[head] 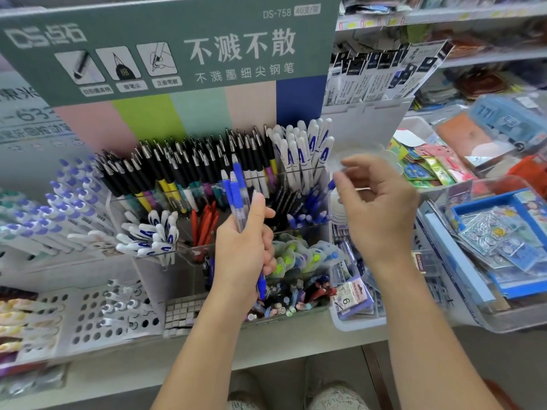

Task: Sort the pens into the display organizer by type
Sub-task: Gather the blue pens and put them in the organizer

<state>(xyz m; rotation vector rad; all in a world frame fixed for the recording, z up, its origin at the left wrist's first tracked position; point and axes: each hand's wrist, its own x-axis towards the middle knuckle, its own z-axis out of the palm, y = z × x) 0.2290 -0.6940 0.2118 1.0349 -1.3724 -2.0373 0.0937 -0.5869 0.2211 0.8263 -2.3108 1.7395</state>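
Far left, on the shelf (296,347): white pens with purple tips (68,199), fanned in a tilted rack, caps outward for picking. Below, near the shelf's front edge: perforated white holder (88,315), mostly unfilled holes.

Centre, display organizer (189,261), clear, tiered, against the green backing card (165,54). Back tier: black-barrelled pens (189,164), tips up, packed by kind. Back right corner: white pens marked with a blue A (307,149). Middle tier, left to right: more white A pens (154,235), red pens (204,223), blue pens (307,214). Front tier: mixed loose pens (296,297), apparently unsorted.

Left hand (245,250): fingers curled round a small bundle of blue-grip pens (236,196), clear barrels, upright, tips above the fist, tails below. Held in front of the middle tier, just left of the blue compartment; likely stock kept ready for feeding.

Right hand (376,208): raised over the organizer's right edge, fingertips pinching something small with a blue end (332,184); blurred, probably one pen, cannot confirm. Positioned above and just right of the blue compartment, seemingly for dropping in.

Right of organizer: clear bin with eraser packs (352,294); further right, blue tray of packaged items (503,232).
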